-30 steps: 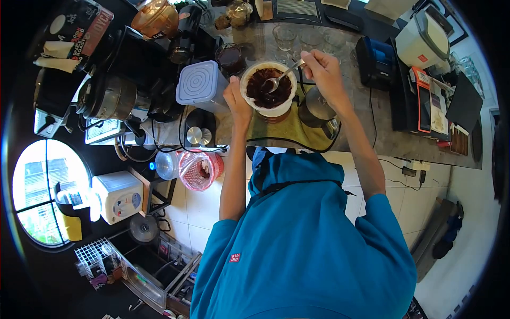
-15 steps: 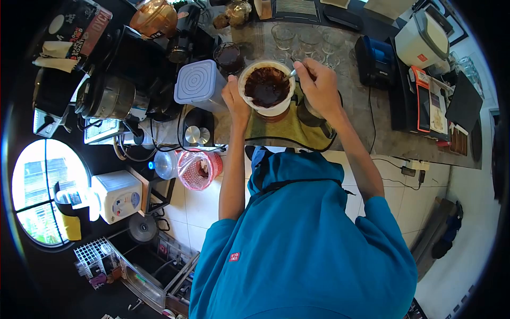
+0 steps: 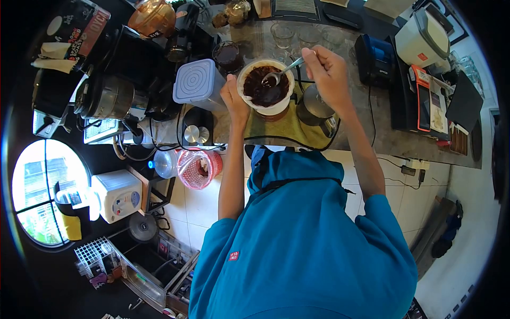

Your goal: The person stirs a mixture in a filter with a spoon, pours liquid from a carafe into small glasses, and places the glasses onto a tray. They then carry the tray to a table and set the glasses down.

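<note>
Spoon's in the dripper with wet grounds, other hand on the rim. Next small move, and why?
Probably one more gentle sweep of the spoon through the dark wet grounds. The right hand holds the handle with the bowl dipped near the far edge, the grounds look uneven, and the left hand braces the white dripper at its rim, so it should stay steady.

Lidded plastic container (image 3: 194,81) on crowded counter (image 3: 382,135), beside black coffee machine (image 3: 135,64); metal kettle (image 3: 317,110) on yellow cloth (image 3: 284,130); empty glasses (image 3: 282,33) behind; white rice cooker (image 3: 423,38) far right; pink bin (image 3: 199,168) on tiled floor (image 3: 196,204) below.
</note>
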Demonstrator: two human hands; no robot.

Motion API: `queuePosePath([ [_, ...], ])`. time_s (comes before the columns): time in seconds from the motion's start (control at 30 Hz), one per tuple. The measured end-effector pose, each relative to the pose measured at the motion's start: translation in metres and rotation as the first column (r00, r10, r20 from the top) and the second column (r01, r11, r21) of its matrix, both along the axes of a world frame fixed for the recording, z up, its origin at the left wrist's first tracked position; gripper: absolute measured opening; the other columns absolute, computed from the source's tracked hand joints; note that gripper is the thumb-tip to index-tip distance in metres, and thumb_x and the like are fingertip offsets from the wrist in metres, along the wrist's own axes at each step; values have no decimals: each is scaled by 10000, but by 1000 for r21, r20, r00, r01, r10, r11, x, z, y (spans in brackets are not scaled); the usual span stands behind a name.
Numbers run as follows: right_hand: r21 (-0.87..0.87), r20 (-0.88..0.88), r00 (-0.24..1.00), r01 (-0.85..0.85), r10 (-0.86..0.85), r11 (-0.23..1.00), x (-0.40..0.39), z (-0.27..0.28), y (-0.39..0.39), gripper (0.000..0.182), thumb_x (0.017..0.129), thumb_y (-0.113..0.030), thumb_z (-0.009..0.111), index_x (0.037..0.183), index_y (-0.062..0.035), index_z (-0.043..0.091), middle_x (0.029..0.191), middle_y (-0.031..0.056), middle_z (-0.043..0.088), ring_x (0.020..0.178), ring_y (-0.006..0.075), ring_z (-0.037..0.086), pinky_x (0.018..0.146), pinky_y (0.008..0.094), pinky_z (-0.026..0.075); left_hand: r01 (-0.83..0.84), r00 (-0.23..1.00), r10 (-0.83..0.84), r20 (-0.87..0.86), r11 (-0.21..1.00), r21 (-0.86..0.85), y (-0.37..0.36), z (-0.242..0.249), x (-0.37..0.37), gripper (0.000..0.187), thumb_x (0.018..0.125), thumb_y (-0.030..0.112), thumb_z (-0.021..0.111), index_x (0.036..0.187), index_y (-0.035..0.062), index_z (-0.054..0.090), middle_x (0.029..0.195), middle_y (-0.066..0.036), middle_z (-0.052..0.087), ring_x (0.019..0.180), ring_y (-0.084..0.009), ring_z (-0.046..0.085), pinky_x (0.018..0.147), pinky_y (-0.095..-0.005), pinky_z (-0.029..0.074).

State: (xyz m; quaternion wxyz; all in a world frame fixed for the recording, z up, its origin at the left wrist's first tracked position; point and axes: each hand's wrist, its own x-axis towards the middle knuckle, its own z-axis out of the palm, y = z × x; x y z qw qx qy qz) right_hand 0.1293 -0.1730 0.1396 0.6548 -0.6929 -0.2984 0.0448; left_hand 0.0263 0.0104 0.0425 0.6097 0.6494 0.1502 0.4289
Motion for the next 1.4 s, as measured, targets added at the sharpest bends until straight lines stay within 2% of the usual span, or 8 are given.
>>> queuePosePath([
  [0.13, -158, 237, 966, 141, -101, 977, -16, 1, 1, 327, 929, -230, 586, 752, 37, 522, 547, 98, 428, 519, 110, 399, 506, 323, 342, 11, 1000, -11, 5, 1000, 19, 0, -1, 1, 488, 1030, 254, 373, 594, 39, 416, 558, 27, 430, 542, -57, 358, 496, -287, 284],
  [0.27, -196, 206, 965, 205, -164, 959, -23, -20, 7, 317, 926, -227, 583, 752, 31, 521, 556, 121, 406, 517, 117, 398, 504, 333, 342, -28, 1000, 28, -4, 1000, 7, 0, -4, 1, 483, 1031, 250, 373, 595, 45, 405, 559, 29, 428, 541, -52, 351, 494, -283, 276],
  [0.43, 23, -235, 969, 80, -73, 997, -16, -41, 8, 325, 941, -217, 561, 695, -5, 536, 541, 17, 475, 520, 68, 432, 494, 268, 317, -6, 1000, 7, -10, 1000, 24, -1, 2, -1, 485, 1029, 248, 377, 594, 38, 424, 550, 27, 437, 528, -55, 359, 481, -285, 282],
  [0.57, 125, -330, 944, 60, -16, 990, -15, -26, 1, 324, 950, -214, 553, 683, -31, 540, 566, -35, 479, 533, 43, 408, 501, 233, 300, 12, 1000, -12, -14, 1000, -5, 1, -1, -1, 491, 1027, 252, 379, 597, 24, 443, 547, 19, 449, 516, -63, 370, 475, -288, 289],
  [0.97, -184, 237, 953, 235, -189, 954, -25, -10, 7, 294, 926, -201, 586, 759, 38, 547, 550, 93, 433, 509, 100, 441, 497, 314, 339, -12, 1000, 12, -23, 999, 31, 1, -3, 0, 497, 1027, 257, 382, 594, 20, 438, 544, 12, 441, 525, -65, 371, 489, -297, 296],
  [1.07, -199, 183, 967, 216, -180, 956, -25, -30, 13, 288, 925, -194, 579, 759, 40, 548, 544, 90, 452, 502, 105, 444, 496, 317, 338, -11, 1000, 11, -4, 999, 33, 0, 1, -1, 500, 1028, 261, 384, 593, 20, 442, 541, 10, 446, 521, -64, 373, 484, -295, 295],
  [1.23, 32, -265, 962, 70, -59, 997, -11, -43, 10, 321, 939, -194, 558, 690, 9, 544, 546, 1, 483, 506, 67, 422, 495, 271, 325, 34, 999, -34, -14, 999, -14, 0, -4, -4, 451, 1026, 248, 401, 626, 47, 455, 626, 23, 448, 585, -59, 381, 532, -271, 314],
  [1.4, 112, -273, 962, 37, -5, 993, -9, -15, 4, 315, 949, -197, 555, 695, -11, 543, 574, -29, 483, 525, 37, 407, 504, 235, 315, 44, 999, -45, -26, 998, -41, -3, 8, -5, 461, 1028, 248, 400, 620, 42, 461, 621, 20, 452, 583, -65, 387, 531, -274, 316],
])
